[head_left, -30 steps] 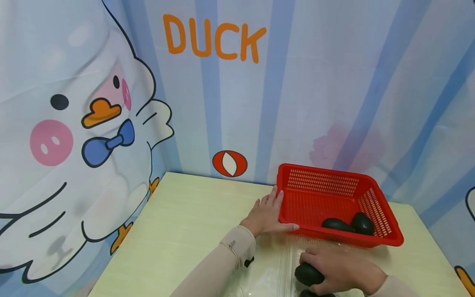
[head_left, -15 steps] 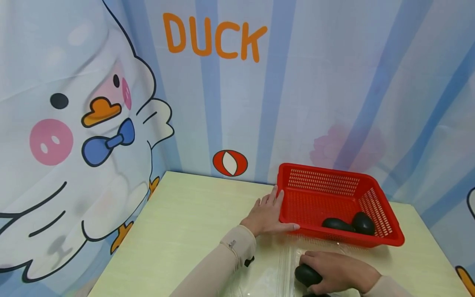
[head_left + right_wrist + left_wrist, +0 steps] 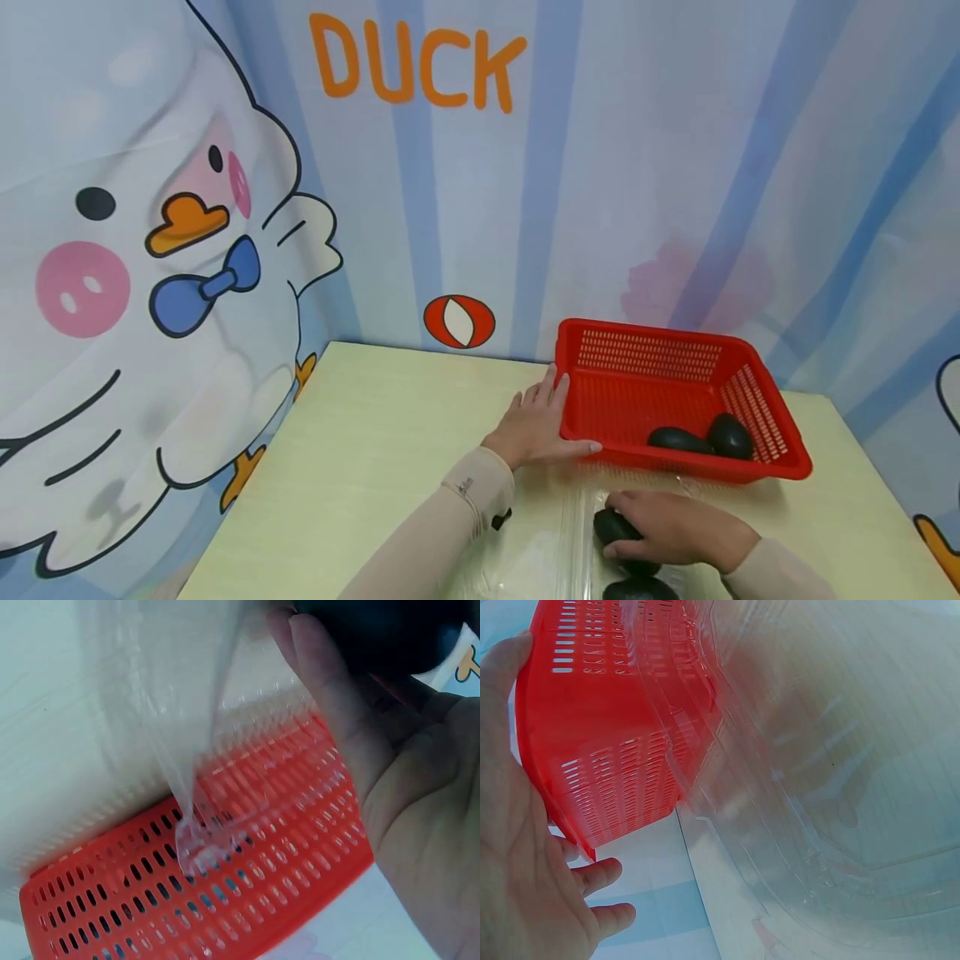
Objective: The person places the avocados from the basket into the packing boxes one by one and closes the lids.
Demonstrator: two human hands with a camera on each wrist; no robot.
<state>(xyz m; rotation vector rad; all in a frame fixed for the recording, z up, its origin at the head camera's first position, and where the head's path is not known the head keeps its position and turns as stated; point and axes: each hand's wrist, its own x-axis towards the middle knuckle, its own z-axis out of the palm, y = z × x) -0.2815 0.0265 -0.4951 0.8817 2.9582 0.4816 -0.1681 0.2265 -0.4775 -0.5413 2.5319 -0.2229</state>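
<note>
My left hand [image 3: 528,429] rests on the near left corner of a red perforated basket [image 3: 637,457], fingers spread along its side and thumb on the front rim. In the left wrist view the fingertips show past the rim. My right hand [image 3: 678,527] grips a dark green avocado [image 3: 615,527] over a clear plastic container [image 3: 536,567]; that avocado [image 3: 390,634] fills the top of the right wrist view. Below the hand, one more avocado [image 3: 641,568] is partly covered, and another avocado [image 3: 641,589] sits at the bottom edge.
Inside the basket, two avocados [image 3: 678,439] lie together at the front right. The clear container lies in front of the basket on the pale yellow table [image 3: 375,433]. A duck-print curtain [image 3: 465,208] hangs behind and at both sides.
The view has tilted down slightly. My right hand still grips its avocado, and more of the avocados below it now shows. The left hand stays on the basket.
</note>
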